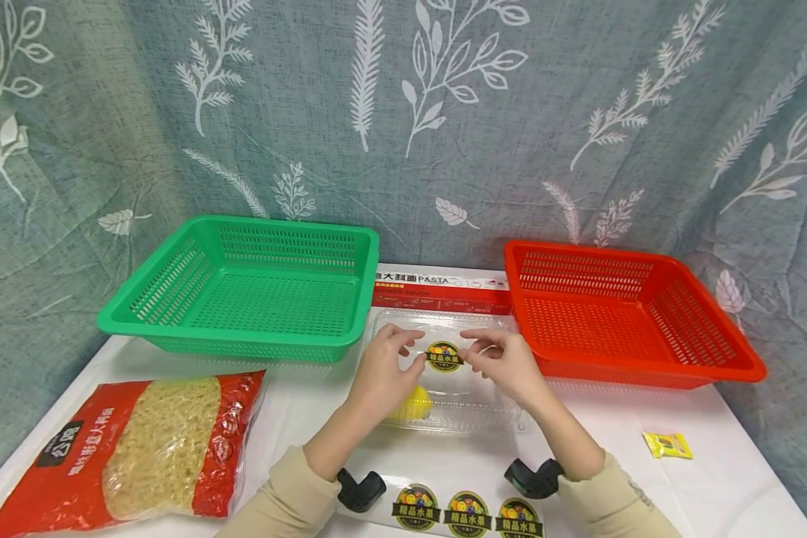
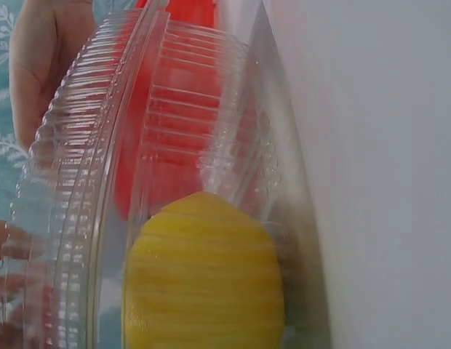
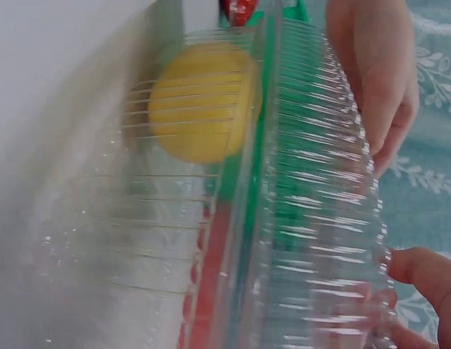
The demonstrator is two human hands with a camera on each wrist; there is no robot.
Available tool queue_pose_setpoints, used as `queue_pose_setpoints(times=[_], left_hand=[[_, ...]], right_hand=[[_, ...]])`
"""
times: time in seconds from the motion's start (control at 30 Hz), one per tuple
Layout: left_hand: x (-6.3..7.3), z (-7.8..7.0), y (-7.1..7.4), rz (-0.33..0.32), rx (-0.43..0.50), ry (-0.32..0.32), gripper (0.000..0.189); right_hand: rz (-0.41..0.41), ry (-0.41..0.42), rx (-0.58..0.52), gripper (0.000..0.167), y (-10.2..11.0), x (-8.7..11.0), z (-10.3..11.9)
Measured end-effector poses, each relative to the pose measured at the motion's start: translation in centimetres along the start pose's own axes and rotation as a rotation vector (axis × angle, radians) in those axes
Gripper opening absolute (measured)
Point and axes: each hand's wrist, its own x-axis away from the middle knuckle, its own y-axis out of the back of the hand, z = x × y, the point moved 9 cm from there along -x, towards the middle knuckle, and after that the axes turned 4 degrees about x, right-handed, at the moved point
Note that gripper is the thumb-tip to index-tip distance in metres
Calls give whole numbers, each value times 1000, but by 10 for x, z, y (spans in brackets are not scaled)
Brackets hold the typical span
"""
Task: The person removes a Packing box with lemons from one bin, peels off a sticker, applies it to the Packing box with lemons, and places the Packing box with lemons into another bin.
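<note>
White table; hands flank sticker atop container

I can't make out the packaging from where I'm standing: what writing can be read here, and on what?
"精品水果": round sticker on the clear container, and three stickers along the picture's bottom edge.
"大利面PASTA" and "omato sauce", their beginnings partly hidden: red-and-white box.
"意大利面": red bag; its logo is unclear.
Too small or blurred: the stickers' smaller lines, the box's fine print, the yellow packet.

The left hand and right hand face each other, thumbs and forefingers parted.
</note>
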Motion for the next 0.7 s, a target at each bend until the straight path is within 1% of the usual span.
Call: queue_pose_setpoints(times=[0.1, 0.3, 0.43, 0.5, 0.7], left_hand=[[0, 0, 6, -41, 52, -19, 24], [1, 2, 16, -109, 114, -41, 21], [4, 4, 23, -136, 133, -29, 20], [6, 5, 27, -148, 128, -20, 20], [13, 13, 34, -155, 124, 6, 23]], right_hand=[[-10, -7, -37, 29, 4, 2, 0], [-15, -12, -75, 29, 9, 5, 2], [-21, -6, -87, 29, 14, 8, 4], [-28, -9, -95, 30, 17, 11, 4], [-74, -38, -130, 30, 25, 19, -2]])
